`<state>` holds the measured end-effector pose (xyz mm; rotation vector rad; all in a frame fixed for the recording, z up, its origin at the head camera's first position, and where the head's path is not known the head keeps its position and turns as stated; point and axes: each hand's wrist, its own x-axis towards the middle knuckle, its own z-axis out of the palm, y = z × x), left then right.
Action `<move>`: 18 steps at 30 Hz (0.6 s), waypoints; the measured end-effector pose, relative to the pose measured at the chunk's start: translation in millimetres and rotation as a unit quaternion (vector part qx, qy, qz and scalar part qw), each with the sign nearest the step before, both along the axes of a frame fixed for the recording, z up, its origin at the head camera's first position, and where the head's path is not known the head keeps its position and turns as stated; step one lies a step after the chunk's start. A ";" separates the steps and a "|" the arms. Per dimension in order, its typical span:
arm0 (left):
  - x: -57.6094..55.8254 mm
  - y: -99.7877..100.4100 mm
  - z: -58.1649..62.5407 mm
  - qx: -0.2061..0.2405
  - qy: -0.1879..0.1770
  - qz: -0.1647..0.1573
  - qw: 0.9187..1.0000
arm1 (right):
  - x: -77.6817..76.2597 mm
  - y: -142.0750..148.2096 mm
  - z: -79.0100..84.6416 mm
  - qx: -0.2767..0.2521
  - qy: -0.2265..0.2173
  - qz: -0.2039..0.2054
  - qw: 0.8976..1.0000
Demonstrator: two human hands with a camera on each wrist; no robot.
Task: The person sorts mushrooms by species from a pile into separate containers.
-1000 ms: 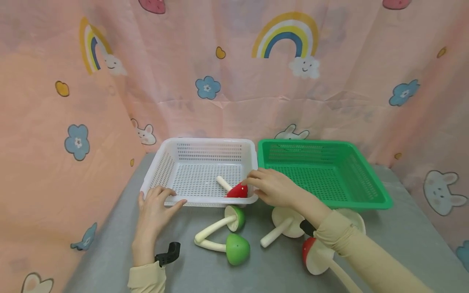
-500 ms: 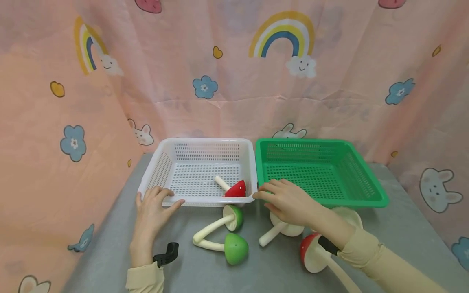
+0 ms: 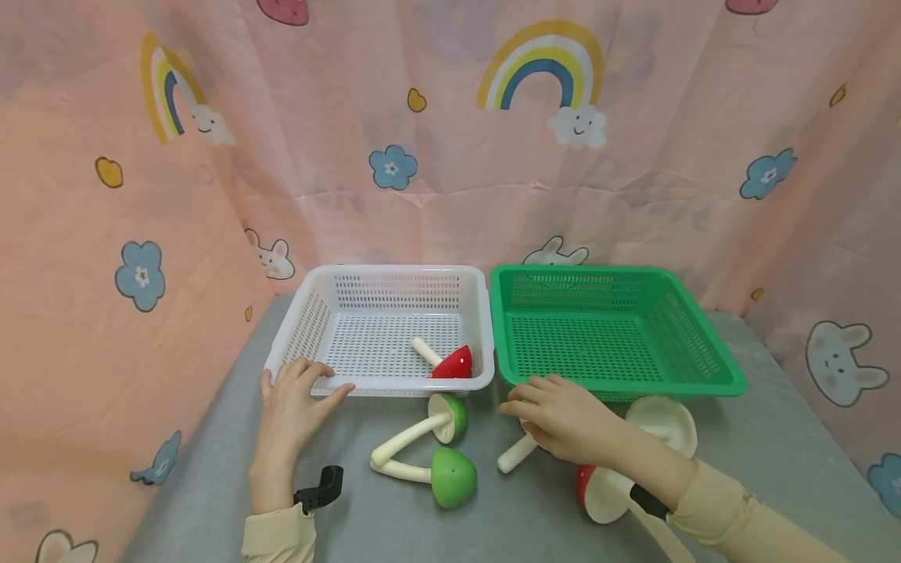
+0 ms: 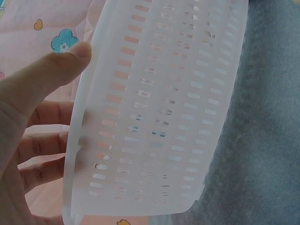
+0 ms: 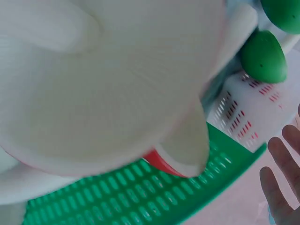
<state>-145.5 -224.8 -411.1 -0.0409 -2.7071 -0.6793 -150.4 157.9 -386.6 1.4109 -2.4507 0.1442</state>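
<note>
My left hand (image 3: 290,418) grips the near left rim of a white plastic basket (image 3: 394,384); in the left wrist view its thumb and fingers lie on either side of the rim. A toy mushroom (image 3: 453,363) with a red, white-dotted cap lies inside that basket at the near right. My right hand (image 3: 563,421) hangs over a pale-stemmed mushroom (image 3: 516,454), hiding most of its cap. Its fingers (image 5: 283,159) are spread apart and hold nothing in the right wrist view. There, a large pale cap underside (image 5: 136,98) fills the near part.
A green basket (image 3: 619,389) stands beside the white one at the right. Two green-capped mushrooms (image 3: 454,477) lie before the white basket. A red-capped mushroom (image 3: 605,496) and another with a pale underside (image 3: 665,418) lie near the right forearm. A patterned pink cloth (image 3: 450,156) hangs behind.
My right hand has left the red mushroom in the white basket and moved right and towards me, over the pale-stemmed mushroom. My left hand stays on the rim.
</note>
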 end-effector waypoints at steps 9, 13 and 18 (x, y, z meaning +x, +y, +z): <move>-0.7 -0.4 -0.7 0.002 0.002 0.001 1.000 | 2.7 4.7 -18.4 0.030 -0.028 0.012 0.999; -0.4 -0.6 -0.9 0.001 0.003 0.001 1.000 | -1.1 6.8 -26.5 0.013 -0.037 0.036 0.999; -0.4 -0.7 -0.9 0.002 0.001 0.000 1.000 | -5.5 9.7 -35.6 -0.009 -0.031 0.064 0.997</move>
